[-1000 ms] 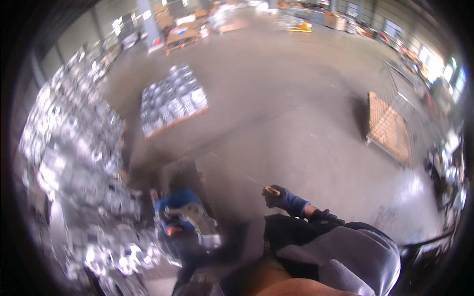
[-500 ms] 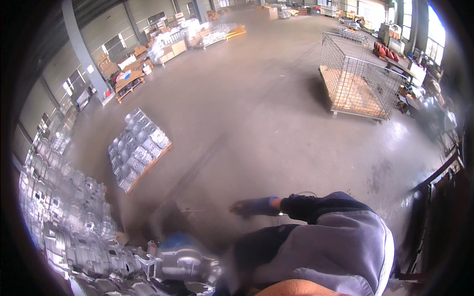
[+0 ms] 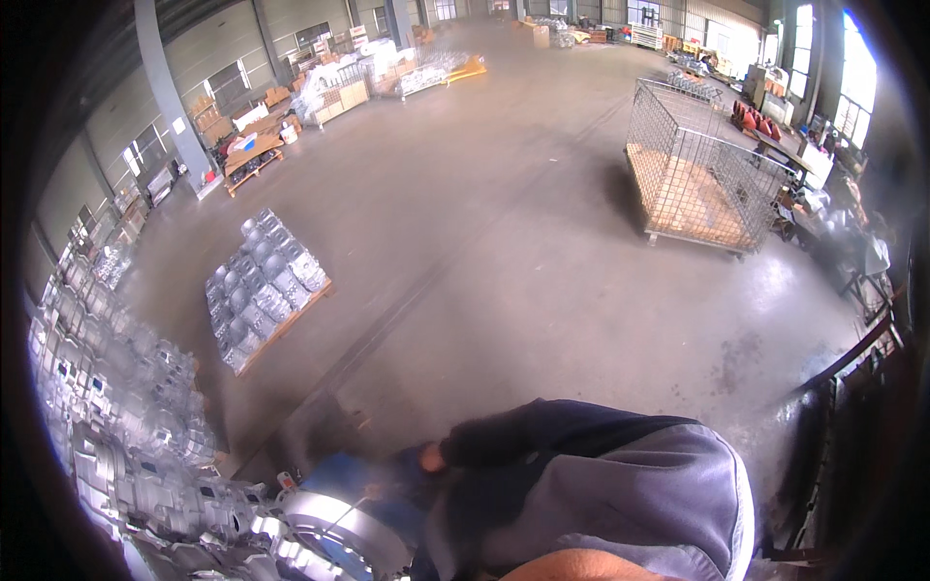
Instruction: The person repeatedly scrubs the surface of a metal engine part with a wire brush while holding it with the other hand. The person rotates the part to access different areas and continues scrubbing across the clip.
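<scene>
My right hand (image 3: 405, 471), in a dark blue glove with orange-brown fingertips, reaches in past the dark sleeve. It is closed on a thin rod-like tool (image 3: 346, 510) whose far end lies against a silver metal casting (image 3: 315, 507) with a round rim. Motion blur softens the hand. A blurred blue patch (image 3: 334, 471) just behind the casting may be my gloved left hand, but its fingers do not show. More grey castings (image 3: 126, 474) crowd the lower left, beside the one being worked on.
A pallet of silver castings (image 3: 263, 286) stands on the floor ahead to the left. To the right is a wire-mesh cage (image 3: 693, 184) with a wooden base. Stacked castings (image 3: 107, 368) line the left side. A dark metal frame (image 3: 833, 436) edges the right.
My right hand has moved left and down from over the floor to the casting, bringing the thin tool against it. The casting's round rim now shows more.
</scene>
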Motion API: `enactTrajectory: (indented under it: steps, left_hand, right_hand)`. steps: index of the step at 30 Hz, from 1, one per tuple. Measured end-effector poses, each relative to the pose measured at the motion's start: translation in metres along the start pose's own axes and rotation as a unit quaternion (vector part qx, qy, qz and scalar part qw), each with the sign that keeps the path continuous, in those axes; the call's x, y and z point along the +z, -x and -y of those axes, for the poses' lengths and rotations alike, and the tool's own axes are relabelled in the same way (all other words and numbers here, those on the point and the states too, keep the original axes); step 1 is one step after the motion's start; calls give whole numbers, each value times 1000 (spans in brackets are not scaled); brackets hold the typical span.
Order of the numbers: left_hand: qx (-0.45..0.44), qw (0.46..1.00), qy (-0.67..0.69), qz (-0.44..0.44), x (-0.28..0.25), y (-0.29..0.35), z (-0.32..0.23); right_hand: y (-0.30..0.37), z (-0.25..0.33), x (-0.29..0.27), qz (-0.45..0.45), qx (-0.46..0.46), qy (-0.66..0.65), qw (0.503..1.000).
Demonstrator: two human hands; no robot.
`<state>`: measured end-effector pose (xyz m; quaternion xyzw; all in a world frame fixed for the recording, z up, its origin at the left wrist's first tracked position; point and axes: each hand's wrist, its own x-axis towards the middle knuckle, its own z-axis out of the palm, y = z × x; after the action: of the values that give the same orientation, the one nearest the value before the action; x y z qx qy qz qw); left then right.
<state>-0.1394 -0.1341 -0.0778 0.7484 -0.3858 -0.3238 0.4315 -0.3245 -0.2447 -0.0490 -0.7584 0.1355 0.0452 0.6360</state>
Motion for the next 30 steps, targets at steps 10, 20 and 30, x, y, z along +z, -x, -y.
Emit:
enactTrajectory:
  steps: [10, 20, 30]
  left_hand:
    - [-2, 999, -25, -34, -35, 14, 32]
    - [-78, 958, -57, -269, -297, 88, 104]
    - [-18, 952, -87, -294, -222, 78, -11]
  right_hand:
    - [-50, -18, 1, -49, 18, 97, 994]
    - [-47, 43, 15, 168, -27, -113, 979]
    - [-52, 60, 38, 125, -31, 178, 975]
